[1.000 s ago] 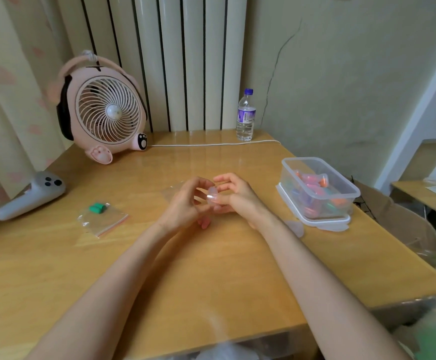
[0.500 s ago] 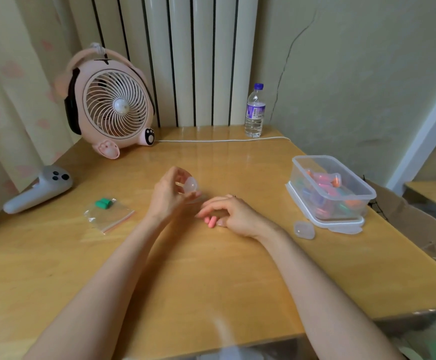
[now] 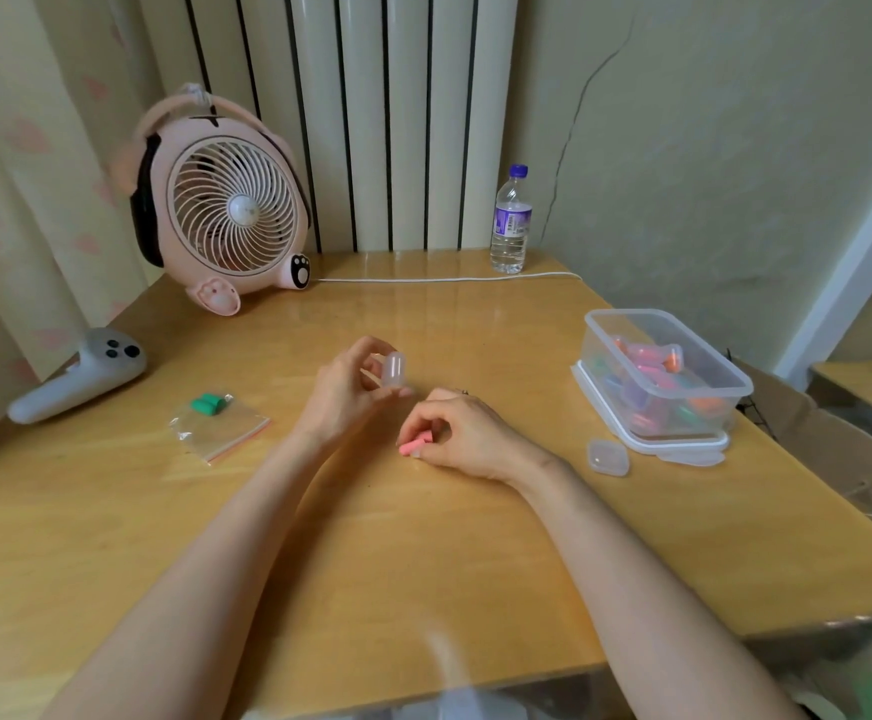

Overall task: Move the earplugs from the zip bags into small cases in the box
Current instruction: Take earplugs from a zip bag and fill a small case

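Pink earplugs [image 3: 414,447] lie pinched under the right hand [image 3: 462,433] on the table. The left hand [image 3: 342,394] grips a clear case [image 3: 393,370]; next likely calls for slotting them in

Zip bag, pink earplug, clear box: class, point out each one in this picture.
Zip bag [image 3: 223,429]: head view, on the flat plastic below the green earplugs.
Pink earplug [image 3: 413,446]: head view, on its exposed left end by the right hand.
Clear box [image 3: 693,407]: head view, on its near side wall.
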`<state>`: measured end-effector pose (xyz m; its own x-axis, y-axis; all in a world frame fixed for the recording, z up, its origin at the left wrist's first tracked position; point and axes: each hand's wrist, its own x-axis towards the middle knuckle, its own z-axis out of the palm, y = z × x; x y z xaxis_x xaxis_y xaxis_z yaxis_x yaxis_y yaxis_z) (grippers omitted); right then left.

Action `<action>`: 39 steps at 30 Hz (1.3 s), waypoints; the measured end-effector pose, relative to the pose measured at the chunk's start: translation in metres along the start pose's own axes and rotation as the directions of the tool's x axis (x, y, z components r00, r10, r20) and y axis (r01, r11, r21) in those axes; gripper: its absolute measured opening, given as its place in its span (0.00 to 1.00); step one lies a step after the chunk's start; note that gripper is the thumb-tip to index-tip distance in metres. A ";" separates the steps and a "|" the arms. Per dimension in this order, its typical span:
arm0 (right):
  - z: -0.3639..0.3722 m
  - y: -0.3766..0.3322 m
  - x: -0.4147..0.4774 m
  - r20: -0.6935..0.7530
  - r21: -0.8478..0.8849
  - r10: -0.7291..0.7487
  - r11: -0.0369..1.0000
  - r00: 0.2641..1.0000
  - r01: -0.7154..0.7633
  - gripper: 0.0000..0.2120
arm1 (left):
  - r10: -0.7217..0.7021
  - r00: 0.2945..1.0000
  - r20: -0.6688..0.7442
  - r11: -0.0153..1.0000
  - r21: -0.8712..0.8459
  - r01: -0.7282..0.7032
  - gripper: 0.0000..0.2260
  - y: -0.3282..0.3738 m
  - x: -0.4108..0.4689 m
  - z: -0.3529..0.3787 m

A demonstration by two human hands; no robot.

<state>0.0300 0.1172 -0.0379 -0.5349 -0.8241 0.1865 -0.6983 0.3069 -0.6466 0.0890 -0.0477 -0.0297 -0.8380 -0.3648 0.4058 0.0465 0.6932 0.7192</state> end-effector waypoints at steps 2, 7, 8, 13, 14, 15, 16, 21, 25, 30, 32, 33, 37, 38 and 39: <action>0.000 0.001 0.001 -0.066 0.014 0.018 1.000 0.998 -0.017 0.05 | -0.015 1.000 -0.025 1.000 0.024 0.015 0.18 0.000 0.001 0.000; -0.007 0.005 0.003 -0.233 0.220 0.135 0.972 0.963 -0.083 0.02 | 0.000 1.000 0.006 0.999 -0.033 0.001 0.20 0.001 0.000 0.002; -0.008 0.005 0.003 -0.243 0.240 0.153 0.966 0.958 -0.093 0.02 | 0.014 1.000 0.020 0.999 -0.051 -0.013 0.21 0.001 0.000 0.002; -0.010 0.007 0.006 -0.297 0.330 0.216 0.937 0.930 -0.113 0.01 | 0.071 0.997 0.021 0.997 0.006 -0.071 0.19 0.005 -0.002 0.002; -0.011 0.007 0.006 -0.304 0.338 0.224 0.934 0.926 -0.115 0.01 | 0.065 0.998 0.028 0.998 0.013 -0.065 0.20 0.006 -0.003 0.002; -0.011 0.008 0.006 -0.307 0.345 0.228 0.932 0.924 -0.115 0.01 | 0.062 0.997 0.039 0.998 0.018 -0.063 0.20 0.007 -0.003 0.002; -0.012 0.008 0.006 -0.308 0.351 0.229 0.929 0.923 -0.114 0.01 | 0.066 0.996 0.054 0.997 0.026 -0.067 0.20 0.007 -0.004 0.002; -0.010 0.009 0.008 -0.308 0.368 0.248 0.921 0.918 -0.126 0.01 | 0.040 0.995 0.093 0.990 0.129 -0.052 0.18 0.010 -0.004 0.001; -0.010 0.008 0.008 -0.306 0.394 0.246 0.912 0.920 -0.113 0.01 | 0.031 0.990 0.136 0.983 0.173 -0.055 0.19 0.011 -0.004 0.002; -0.009 0.008 0.007 -0.269 0.438 0.212 0.896 0.939 -0.077 0.02 | 0.039 0.986 0.159 0.985 0.163 -0.065 0.19 0.014 -0.005 0.003; -0.008 0.008 0.006 -0.261 0.448 0.201 0.892 0.944 -0.066 0.01 | 0.045 0.986 0.160 0.986 0.151 -0.069 0.19 0.015 -0.007 0.004; -0.007 0.008 0.006 -0.259 0.452 0.200 0.890 0.945 -0.064 0.01 | 0.050 0.987 0.155 0.987 0.144 -0.073 0.20 0.015 -0.007 0.005; -0.007 0.007 0.007 -0.255 0.517 0.210 0.854 0.944 -0.051 0.02 | 0.061 0.988 0.140 0.987 0.137 -0.081 0.20 0.015 -0.007 0.006; -0.007 0.007 0.007 -0.254 0.529 0.209 0.847 0.944 -0.045 0.02 | 0.067 0.988 0.141 0.986 0.140 -0.087 0.20 0.015 -0.007 0.006; -0.007 0.007 0.007 -0.254 0.536 0.207 0.843 0.945 -0.041 0.03 | 0.072 0.987 0.142 0.986 0.140 -0.092 0.20 0.015 -0.007 0.006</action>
<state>0.0179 0.1167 -0.0356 -0.7709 -0.5940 0.2299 -0.3120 0.0375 -0.9494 0.0919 -0.0312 -0.0252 -0.9013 -0.2219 0.3721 0.0466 0.8042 0.5926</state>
